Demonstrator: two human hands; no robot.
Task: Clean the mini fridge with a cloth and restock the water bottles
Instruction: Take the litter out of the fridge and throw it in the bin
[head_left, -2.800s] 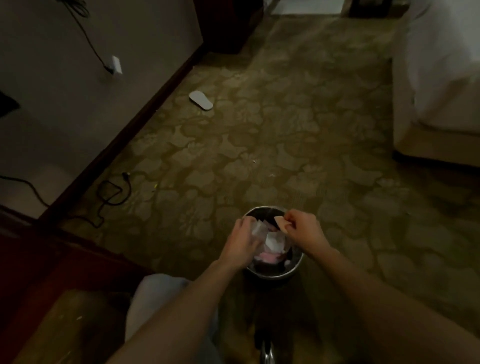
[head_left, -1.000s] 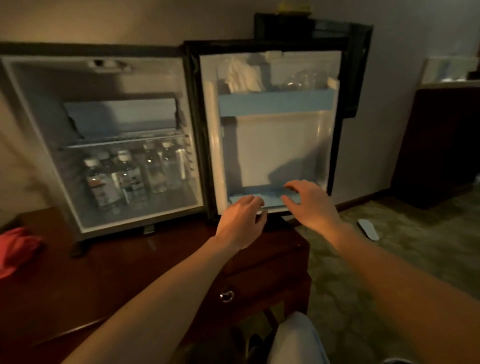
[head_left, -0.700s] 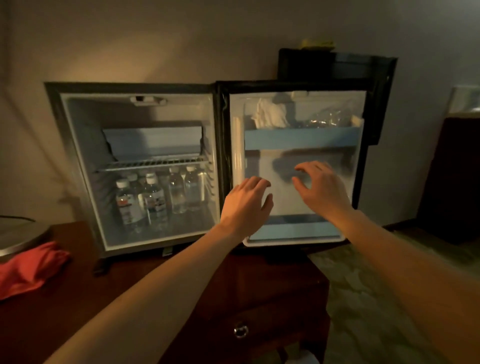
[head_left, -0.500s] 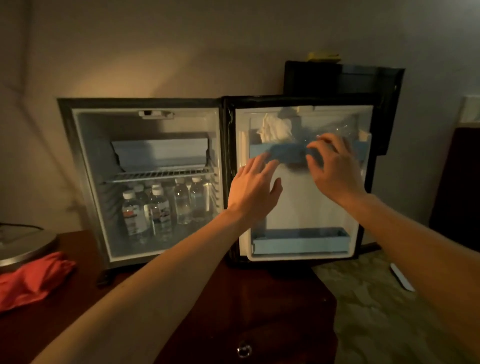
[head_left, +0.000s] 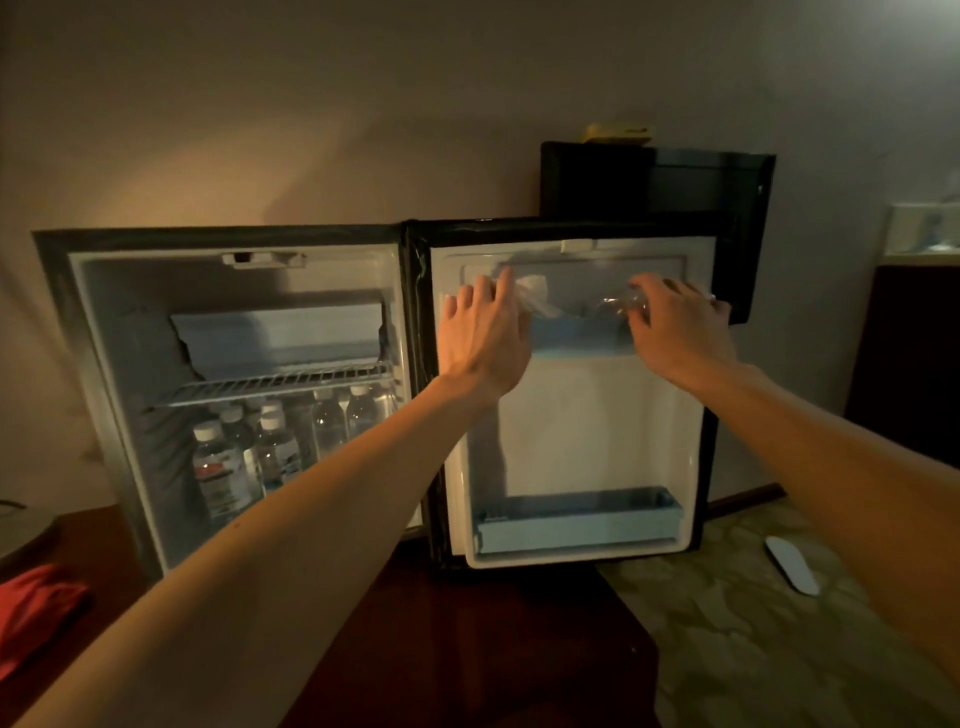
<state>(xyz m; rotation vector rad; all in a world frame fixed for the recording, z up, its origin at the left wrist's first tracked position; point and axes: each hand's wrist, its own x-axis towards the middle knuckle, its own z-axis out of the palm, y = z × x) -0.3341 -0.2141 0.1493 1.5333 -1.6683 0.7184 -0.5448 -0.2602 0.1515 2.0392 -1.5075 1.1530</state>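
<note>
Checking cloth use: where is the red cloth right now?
In the head view, the red cloth lies at the far left on the wooden cabinet top, left of the open mini fridge, untouched by either hand.

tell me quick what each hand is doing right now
Left hand: fingers on the crumpled white tissue; grip cannot be told.
Right hand: fingers curled round a clear plastic bottle.

Pretty dim, warm orange light glowing on the wall (head_left: 322, 156) upper left; the corners go dark, edges bend fisheye-style, everything's soft and grainy.
</note>
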